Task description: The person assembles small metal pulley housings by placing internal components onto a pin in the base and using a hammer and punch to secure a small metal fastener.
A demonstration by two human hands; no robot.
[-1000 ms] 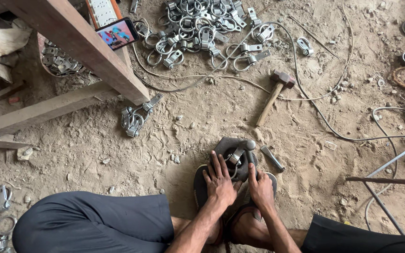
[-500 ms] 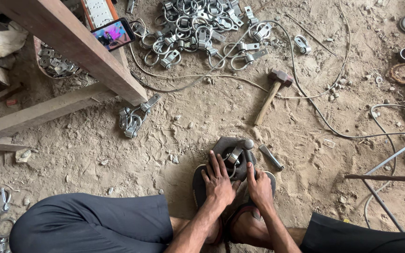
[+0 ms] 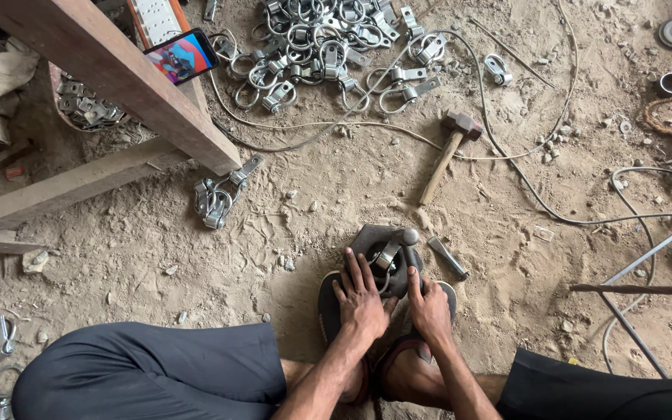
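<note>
Nothing has shifted: left hand [image 3: 362,299] and right hand [image 3: 429,307], fingers spread flat, steady the clamp [image 3: 386,255] on the metal block [image 3: 383,247].

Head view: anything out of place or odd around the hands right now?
One oddity: a lit phone lies propped on the wooden beam over the dirt. Both hands, left hand and right hand, steady a metal clamp on the dark block.

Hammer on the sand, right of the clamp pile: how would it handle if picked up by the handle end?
The hammer would likely feel head-heavy: a blocky dark metal head sits on a slim wooden handle, so it should droop toward the head. It looks stiff, not fragile. It probably won't roll, since the squarish head lies in loose sand. The handle looks dusty, so perhaps a bit slippery.
</note>
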